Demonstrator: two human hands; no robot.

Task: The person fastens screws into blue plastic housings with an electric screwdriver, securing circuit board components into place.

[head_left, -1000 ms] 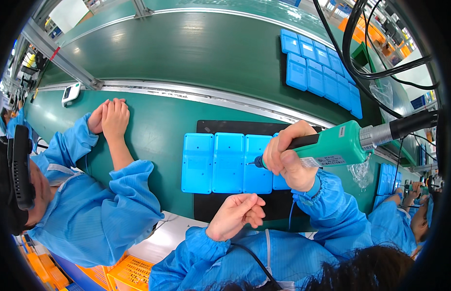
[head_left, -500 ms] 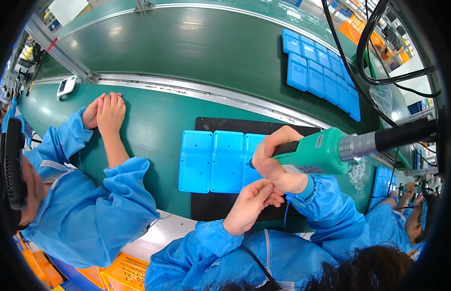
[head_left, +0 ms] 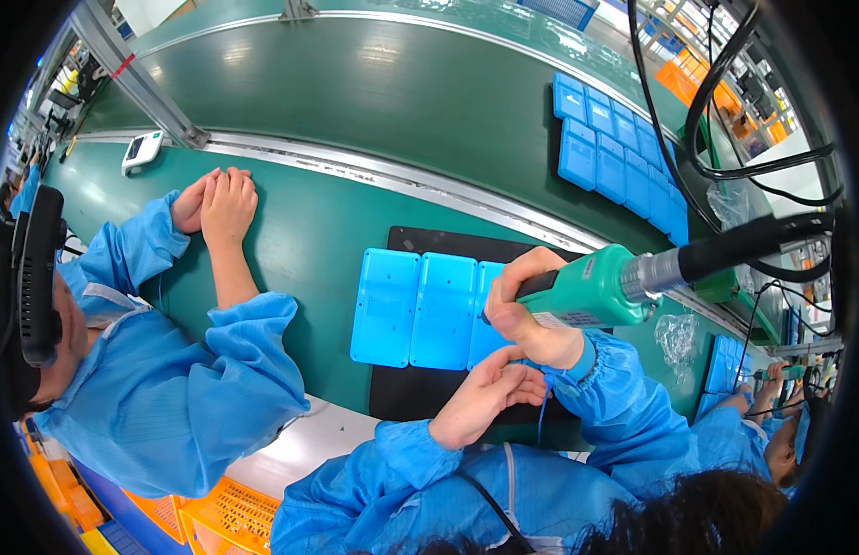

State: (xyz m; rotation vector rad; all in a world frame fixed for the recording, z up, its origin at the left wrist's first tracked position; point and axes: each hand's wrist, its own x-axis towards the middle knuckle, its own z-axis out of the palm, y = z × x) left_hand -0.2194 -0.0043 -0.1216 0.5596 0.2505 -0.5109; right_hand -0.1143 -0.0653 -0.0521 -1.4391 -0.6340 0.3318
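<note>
My right hand [head_left: 531, 319] is wrapped round a green electric screwdriver [head_left: 591, 287], held nearly sideways with its tip toward the blue plastic panels. Three panels lie side by side on a black mat [head_left: 411, 393]: a left one [head_left: 385, 308], a middle one [head_left: 445, 310] and a right one [head_left: 485, 287], partly covered by my hands. Small dark holes show near their corners. Just below the right hand, my left hand [head_left: 490, 393] has its fingers curled together by the right panel's near edge; whatever they hold is hidden.
Several blue panels [head_left: 624, 171] stand in rows on the green conveyor [head_left: 374, 102], beyond a metal rail [head_left: 355, 173]. A co-worker's clasped hands [head_left: 221, 208] rest at left, near a white device [head_left: 143, 151]. Clear plastic wrap [head_left: 677, 340] lies at right; black cables [head_left: 698, 111] hang above.
The view has shifted slightly, so the bench sits a little differently in it. My left hand's fingers have loosened from a tight pinch. The screwdriver stays in my right hand.
</note>
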